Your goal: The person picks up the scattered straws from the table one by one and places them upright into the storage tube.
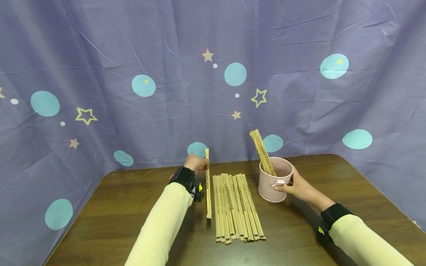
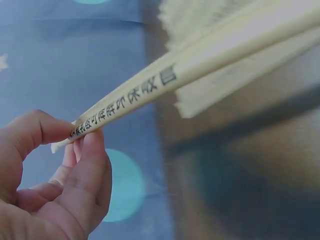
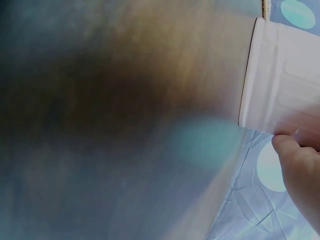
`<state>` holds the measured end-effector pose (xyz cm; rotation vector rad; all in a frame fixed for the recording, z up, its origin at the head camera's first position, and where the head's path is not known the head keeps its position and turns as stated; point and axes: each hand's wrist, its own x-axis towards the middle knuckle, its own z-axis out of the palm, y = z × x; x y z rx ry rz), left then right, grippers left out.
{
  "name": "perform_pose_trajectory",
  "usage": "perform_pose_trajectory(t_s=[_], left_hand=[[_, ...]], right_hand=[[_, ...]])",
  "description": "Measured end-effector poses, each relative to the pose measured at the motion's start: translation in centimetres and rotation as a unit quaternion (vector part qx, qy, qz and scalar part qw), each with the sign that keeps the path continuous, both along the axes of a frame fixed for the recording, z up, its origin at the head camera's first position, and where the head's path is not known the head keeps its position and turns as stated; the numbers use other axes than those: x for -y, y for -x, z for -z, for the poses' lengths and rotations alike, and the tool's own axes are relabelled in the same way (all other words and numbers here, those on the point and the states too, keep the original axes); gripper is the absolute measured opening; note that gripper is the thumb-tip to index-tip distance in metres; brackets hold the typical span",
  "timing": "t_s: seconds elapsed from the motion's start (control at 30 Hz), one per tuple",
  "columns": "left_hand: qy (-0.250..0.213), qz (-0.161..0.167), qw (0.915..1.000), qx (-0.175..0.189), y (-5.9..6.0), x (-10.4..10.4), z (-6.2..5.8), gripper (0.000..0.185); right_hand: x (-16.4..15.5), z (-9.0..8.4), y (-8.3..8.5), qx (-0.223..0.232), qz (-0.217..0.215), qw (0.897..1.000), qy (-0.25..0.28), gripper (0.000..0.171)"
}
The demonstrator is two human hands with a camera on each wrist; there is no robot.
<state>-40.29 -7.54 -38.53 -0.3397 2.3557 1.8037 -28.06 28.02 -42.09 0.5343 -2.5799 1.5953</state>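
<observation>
My left hand (image 1: 195,164) pinches the far end of one paper-wrapped chopstick pair (image 1: 208,184), lifted beside a row of several like it (image 1: 237,206) lying on the brown table (image 1: 113,216). The left wrist view shows thumb and fingers (image 2: 85,150) pinching the printed wrapper (image 2: 150,92). My right hand (image 1: 294,185) holds the side of a pink cup (image 1: 274,182), which stands on the table with a couple of wrapped pairs (image 1: 262,151) leaning in it. The right wrist view shows the cup's wall (image 3: 280,80) and my thumb (image 3: 295,155) against it.
A purple cloth backdrop (image 1: 210,69) with stars and teal dots hangs behind and at both sides of the table. The table's front edge lies near my forearms.
</observation>
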Motion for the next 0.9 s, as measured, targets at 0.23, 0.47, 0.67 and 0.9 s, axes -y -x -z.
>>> perform_pose_trajectory(t_s=[0.23,0.47,0.67,0.9], left_hand=[[-0.061,0.004,0.9941,-0.090,5.4,0.7,-1.5,0.018],[-0.026,-0.013,0.9891,-0.144,-3.4,-1.8,-13.6,0.029],[-0.066,-0.006,0.9759,-0.208,-5.0,-3.7,-16.9,0.034],[-0.075,-0.011,0.9578,-0.277,-4.9,-7.2,-17.5,0.033]], right_hand=[[0.1,-0.1,0.1,0.003,-0.007,1.000,0.010,0.087],[0.3,-0.3,0.0,0.015,0.004,1.000,-0.003,0.089],[0.3,-0.3,-0.1,0.021,0.009,1.000,-0.003,0.090],[0.2,-0.1,-0.2,0.012,0.005,1.000,0.003,0.088]])
